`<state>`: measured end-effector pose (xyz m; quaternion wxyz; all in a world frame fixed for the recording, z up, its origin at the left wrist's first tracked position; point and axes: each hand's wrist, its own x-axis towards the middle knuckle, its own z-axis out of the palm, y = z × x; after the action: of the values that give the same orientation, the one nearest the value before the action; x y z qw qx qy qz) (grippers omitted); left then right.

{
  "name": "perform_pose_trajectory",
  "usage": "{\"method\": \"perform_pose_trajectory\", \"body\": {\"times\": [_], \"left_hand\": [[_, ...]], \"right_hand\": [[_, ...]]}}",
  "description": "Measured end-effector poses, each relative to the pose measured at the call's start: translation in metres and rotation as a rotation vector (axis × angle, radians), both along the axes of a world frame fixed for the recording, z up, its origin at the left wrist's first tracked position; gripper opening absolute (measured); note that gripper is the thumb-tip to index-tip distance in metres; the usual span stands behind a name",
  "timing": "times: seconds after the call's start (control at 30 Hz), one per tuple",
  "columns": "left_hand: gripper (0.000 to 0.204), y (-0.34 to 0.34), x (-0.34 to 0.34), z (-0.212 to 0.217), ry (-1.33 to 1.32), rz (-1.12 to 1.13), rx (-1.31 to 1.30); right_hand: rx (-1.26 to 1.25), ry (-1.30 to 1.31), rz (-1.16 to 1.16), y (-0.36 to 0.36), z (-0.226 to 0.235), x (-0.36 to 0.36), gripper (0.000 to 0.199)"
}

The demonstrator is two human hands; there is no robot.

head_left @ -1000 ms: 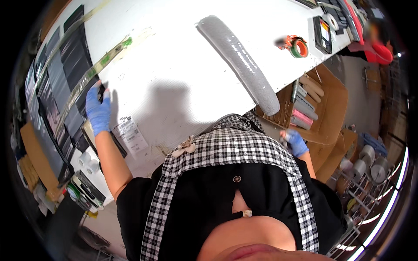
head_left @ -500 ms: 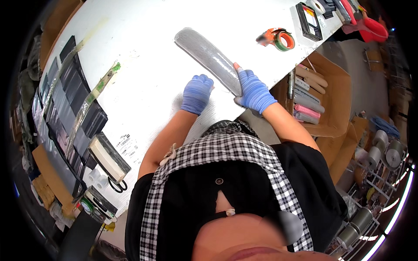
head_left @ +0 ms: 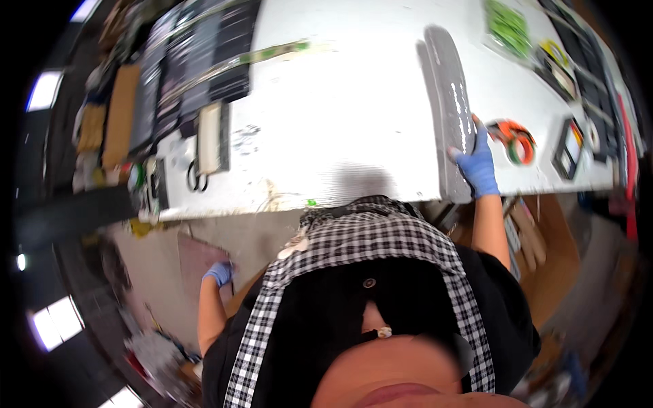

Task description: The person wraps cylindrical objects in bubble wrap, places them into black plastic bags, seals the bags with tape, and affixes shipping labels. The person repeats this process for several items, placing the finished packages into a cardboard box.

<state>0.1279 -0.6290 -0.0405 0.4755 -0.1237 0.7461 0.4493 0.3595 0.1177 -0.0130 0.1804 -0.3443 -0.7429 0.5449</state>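
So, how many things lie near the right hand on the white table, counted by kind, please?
Long grey board, held by the right hand: 1
Orange tape roll: 1
Green packet: 1
Small dark framed tile: 1
Total: 4, all on the white table.

My right hand point(head_left: 478, 166), in a thin blue rubbery glove, rests on the long dark board point(head_left: 454, 109), whose top looks rough and matt like grip tape. The white worktable point(head_left: 340, 115) looks smooth, faintly scuffed. My checked shirt is soft cloth.
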Motion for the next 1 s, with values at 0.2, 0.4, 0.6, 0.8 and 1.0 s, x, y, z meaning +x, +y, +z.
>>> {"method": "perform_pose_trajectory", "body": {"times": [0.2,0.4,0.6,0.8,1.0], "left_hand": [[0.057,0.016,-0.021,0.122,0.601,-0.167,-0.905],[0.037,0.267,-0.183,0.114,1.52,-0.489,-0.345],[0.041,0.394,-0.363,0.058,1.261,-1.074,-0.657],[0.033,0.4,-0.398,0.032,1.217,-1.23,-0.536],[0.024,0.386,-0.424,0.027,1.195,-0.794,-0.35]], "right_hand": [[0.619,-0.487,0.19,-0.021,-0.007,-0.038,0.101],[0.586,-0.449,0.108,-0.026,-0.011,-0.059,0.1],[0.452,-0.403,0.065,-0.022,-0.018,-0.06,0.097],[0.292,-0.377,0.006,-0.023,-0.024,-0.06,0.096],[0.219,-0.434,-0.006,-0.024,-0.019,-0.062,0.106]]}}
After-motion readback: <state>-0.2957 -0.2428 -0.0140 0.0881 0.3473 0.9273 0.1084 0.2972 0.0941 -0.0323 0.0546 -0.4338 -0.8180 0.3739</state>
